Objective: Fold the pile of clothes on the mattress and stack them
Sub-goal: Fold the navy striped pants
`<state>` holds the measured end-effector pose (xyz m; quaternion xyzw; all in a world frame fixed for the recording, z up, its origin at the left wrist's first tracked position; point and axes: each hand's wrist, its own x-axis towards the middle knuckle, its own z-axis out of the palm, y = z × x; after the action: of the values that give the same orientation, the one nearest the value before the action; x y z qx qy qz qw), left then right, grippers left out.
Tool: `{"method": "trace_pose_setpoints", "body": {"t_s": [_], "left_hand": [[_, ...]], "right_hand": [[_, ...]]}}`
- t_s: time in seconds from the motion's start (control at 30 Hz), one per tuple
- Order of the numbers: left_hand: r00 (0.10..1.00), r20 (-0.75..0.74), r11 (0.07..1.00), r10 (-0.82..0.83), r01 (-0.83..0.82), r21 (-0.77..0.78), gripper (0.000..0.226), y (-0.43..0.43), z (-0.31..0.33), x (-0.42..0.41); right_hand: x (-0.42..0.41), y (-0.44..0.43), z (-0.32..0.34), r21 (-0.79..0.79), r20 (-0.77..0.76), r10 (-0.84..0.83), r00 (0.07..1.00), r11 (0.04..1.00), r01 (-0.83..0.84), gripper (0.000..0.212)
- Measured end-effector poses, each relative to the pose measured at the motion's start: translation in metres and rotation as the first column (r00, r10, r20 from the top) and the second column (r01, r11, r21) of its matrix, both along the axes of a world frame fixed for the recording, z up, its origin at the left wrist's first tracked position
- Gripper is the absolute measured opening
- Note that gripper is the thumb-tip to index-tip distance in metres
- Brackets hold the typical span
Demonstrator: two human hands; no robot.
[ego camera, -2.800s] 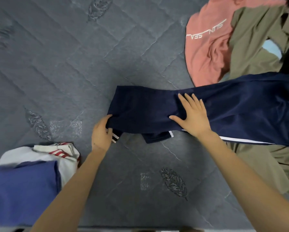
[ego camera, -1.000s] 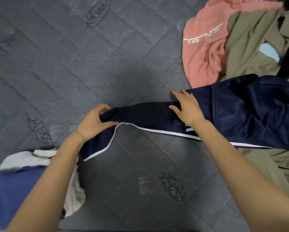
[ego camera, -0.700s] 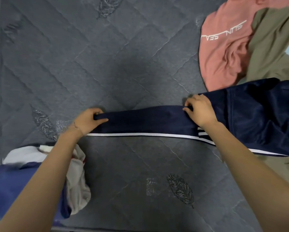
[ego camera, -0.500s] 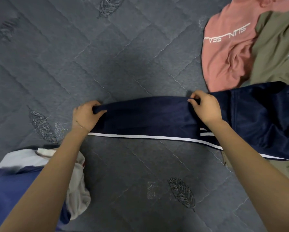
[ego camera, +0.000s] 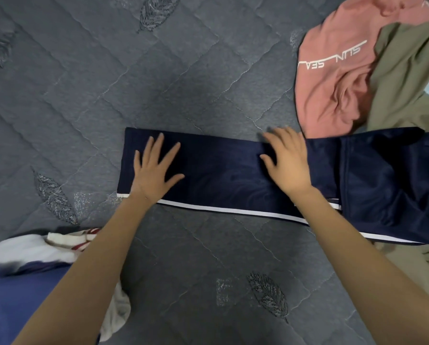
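Navy track pants (ego camera: 220, 178) stretch left-to-right; left hand (ego camera: 153, 173) presses flat near their cuff end, right hand (ego camera: 288, 163) flat mid-length, neither gripping.

Bare mattress (ego camera: 84, 95) spreads across the far left and along the middle of the near edge. Navy trousers (ego camera: 220, 170) bar the centre out to the right edge. A pink shirt (ego camera: 332, 90) and olive garment (ego camera: 402, 78) crowd the far right corner, a folded stack (ego camera: 21, 282) the near left.
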<state>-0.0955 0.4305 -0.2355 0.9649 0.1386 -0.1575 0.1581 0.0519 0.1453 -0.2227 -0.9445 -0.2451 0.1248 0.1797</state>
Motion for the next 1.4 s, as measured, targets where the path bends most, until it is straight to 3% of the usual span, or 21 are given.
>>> {"method": "trace_pose_setpoints", "body": {"t_s": [0.17,0.27,0.33,0.4,0.57,0.77,0.87,0.93,1.0,1.03,1.17,1.23,1.33,1.4], "left_hand": [[0.987,-0.162,0.997,0.025,-0.014,0.072,0.091,-0.017,-0.016,0.002],[0.986,-0.113,0.992,0.123,-0.119,0.044,0.083,-0.034,-0.007,0.009],[0.981,-0.013,0.981,0.191,-0.192,-0.042,0.073,-0.062,0.002,0.017],[0.985,0.074,0.984,0.159,-0.151,-0.096,0.065,-0.102,0.01,0.027],[0.979,0.188,0.974,0.081,-0.037,-0.224,0.037,-0.219,0.028,0.051],[0.979,0.173,0.835,0.111,0.003,-0.55,0.039,-0.311,0.05,0.078],[0.983,0.127,0.806,0.134,-0.033,-0.592,0.047,-0.336,0.058,0.09],[0.973,-0.015,0.709,0.23,-0.178,-0.682,0.057,-0.347,0.061,0.101],[0.881,-0.273,0.457,0.385,-0.44,-0.773,0.063,-0.353,0.064,0.113],[0.838,-0.347,0.357,0.422,-0.506,-0.785,0.055,-0.353,0.065,0.118],[0.839,-0.293,0.304,0.458,-0.458,-0.835,0.004,-0.337,0.07,0.12],[0.817,-0.259,0.253,0.515,-0.434,-0.865,0.008,-0.314,0.072,0.114],[0.796,-0.116,0.363,0.594,-0.394,-0.844,0.014,-0.258,0.073,0.099],[0.795,-0.011,0.498,0.607,-0.391,-0.774,0.016,-0.218,0.07,0.086]], "right_hand": [[-0.03,-0.004,-0.019,-0.238,-0.2,0.053,0.978,0.966,-0.101,0.064],[-0.032,-0.009,-0.016,-0.19,-0.2,0.043,0.979,0.978,-0.082,0.066],[-0.031,-0.012,0.0,-0.08,-0.12,-0.007,0.993,0.997,-0.003,0.063],[-0.028,-0.023,0.016,0.008,0.009,-0.132,0.991,0.991,0.132,0.059],[-0.009,-0.093,0.046,0.037,0.18,-0.476,0.861,0.878,0.477,0.062],[0.001,-0.178,0.061,-0.012,0.184,-0.635,0.75,0.761,0.648,0.082],[0.0,-0.195,0.06,0.117,-0.014,-0.702,0.712,0.706,0.699,0.09],[-0.001,-0.2,0.059,0.241,-0.173,-0.723,0.669,0.628,0.74,0.084],[-0.003,-0.203,0.059,0.28,-0.182,-0.705,0.685,0.631,0.724,0.062],[-0.003,-0.205,0.059,0.278,-0.165,-0.696,0.699,0.648,0.709,0.049],[-0.002,-0.207,0.064,0.314,-0.182,-0.674,0.716,0.65,0.692,0.025],[-0.004,-0.2,0.068,0.356,-0.236,-0.674,0.7,0.61,0.708,0.021],[-0.012,-0.179,0.069,0.413,-0.315,-0.617,0.721,0.595,0.69,0.02],[-0.019,-0.164,0.067,0.395,-0.281,-0.548,0.788,0.682,0.616,0.024]]}}
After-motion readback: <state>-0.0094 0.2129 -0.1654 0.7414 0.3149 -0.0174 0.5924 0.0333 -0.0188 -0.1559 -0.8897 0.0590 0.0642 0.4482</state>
